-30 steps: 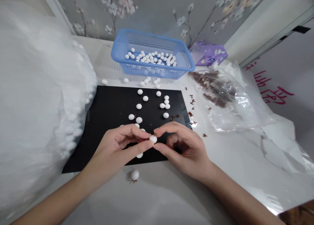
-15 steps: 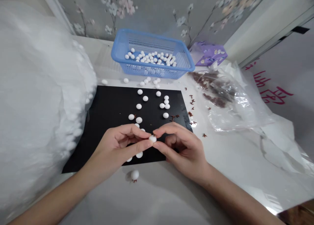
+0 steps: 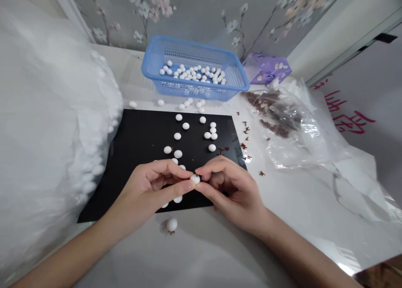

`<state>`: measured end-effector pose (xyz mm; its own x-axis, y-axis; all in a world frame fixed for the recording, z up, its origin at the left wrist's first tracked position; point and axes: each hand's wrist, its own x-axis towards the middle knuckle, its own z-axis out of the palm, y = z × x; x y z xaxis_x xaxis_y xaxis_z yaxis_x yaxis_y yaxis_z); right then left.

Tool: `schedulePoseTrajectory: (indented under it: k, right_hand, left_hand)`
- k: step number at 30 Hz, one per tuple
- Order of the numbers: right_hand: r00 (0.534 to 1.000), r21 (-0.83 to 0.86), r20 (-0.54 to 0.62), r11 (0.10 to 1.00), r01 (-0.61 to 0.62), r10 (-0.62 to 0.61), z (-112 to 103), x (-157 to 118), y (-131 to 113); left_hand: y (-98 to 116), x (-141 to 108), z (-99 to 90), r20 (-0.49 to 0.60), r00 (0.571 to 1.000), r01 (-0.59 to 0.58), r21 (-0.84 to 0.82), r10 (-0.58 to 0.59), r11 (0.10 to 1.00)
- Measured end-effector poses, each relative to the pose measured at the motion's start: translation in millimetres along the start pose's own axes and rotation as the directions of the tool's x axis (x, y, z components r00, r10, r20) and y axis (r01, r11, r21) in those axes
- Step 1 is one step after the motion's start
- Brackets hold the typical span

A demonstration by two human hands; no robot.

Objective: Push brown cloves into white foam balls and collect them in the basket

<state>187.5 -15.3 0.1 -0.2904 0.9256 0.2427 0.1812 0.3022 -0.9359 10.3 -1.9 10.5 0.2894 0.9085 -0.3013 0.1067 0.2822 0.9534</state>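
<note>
Between thumb and forefinger my left hand (image 3: 153, 186) pinches a small white ball (image 3: 195, 179). From the other side my right hand (image 3: 235, 189) closes its thumb and forefinger on the same ball. A bit of brown, star-ended piece shows on top of it, by the right forefinger. Just below the hands, a white ball (image 3: 171, 224) with brown prongs under it rests on the table. Several plain white balls lie on the black mat (image 3: 135, 141), some partly hidden behind my left hand.
A blue basket (image 3: 196, 86) with several white balls stands at the back. On the left bulges a large clear bag (image 3: 53, 124) of white balls. Loose brown pieces (image 3: 243, 146) and a plastic bag (image 3: 301, 141) of them lie right, near a purple tissue pack (image 3: 271, 70).
Almost nothing differs. Both hands keep their pinch on the ball, and the right forefinger has shifted very slightly left; the view has moved a touch.
</note>
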Motion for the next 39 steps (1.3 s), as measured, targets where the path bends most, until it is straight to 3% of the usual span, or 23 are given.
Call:
schedulePoseTrajectory:
  k: [7,12,23,30,32,35,37,39]
  right_hand:
    - [1.000,0.032,0.011,0.999,-0.029,0.029,0.2,-0.7,1.4]
    - [1.000,0.017,0.016,1.000,0.019,-0.019,-1.2,-0.5,2.7]
    - [0.991,0.000,0.134,1.000,0.002,-0.002,-7.7,1.5,2.1]
    - [0.985,-0.115,0.171,0.992,0.043,-0.023,-15.1,7.1,-1.8]
    - [0.994,-0.165,0.106,0.986,0.027,-0.009,-26.3,12.6,-1.0]
    - [0.984,-0.338,-0.175,0.935,-0.105,0.048,-55.2,21.7,7.7]
    - [0.938,-0.523,-0.347,0.834,-0.175,-0.020,-78.0,26.0,17.6]
    - [0.916,-0.683,-0.394,0.691,-0.237,-0.074,-97.2,27.7,27.5]
  left_hand:
    - [-0.1,0.5,-0.9,-0.011,1.000,-0.008,0.034,0.009,0.999]
    - [-1.4,0.5,-0.6,-0.009,1.000,-0.008,0.035,0.008,0.999]
    - [-3.8,0.2,-2.7,0.006,0.999,-0.040,0.129,0.039,0.991]
    - [-4.4,0.5,-1.1,-0.001,0.999,-0.044,0.135,0.044,0.990]
    - [-5.0,0.1,-0.9,-0.070,0.995,-0.055,0.177,0.068,0.983]
    - [-6.3,-1.1,-1.6,-0.210,0.968,-0.076,0.285,0.140,0.955]
    - [-7.2,-1.8,-2.6,-0.257,0.948,-0.085,0.362,0.187,0.928]
    - [-8.3,-2.1,-3.6,-0.268,0.937,-0.088,0.438,0.224,0.895]
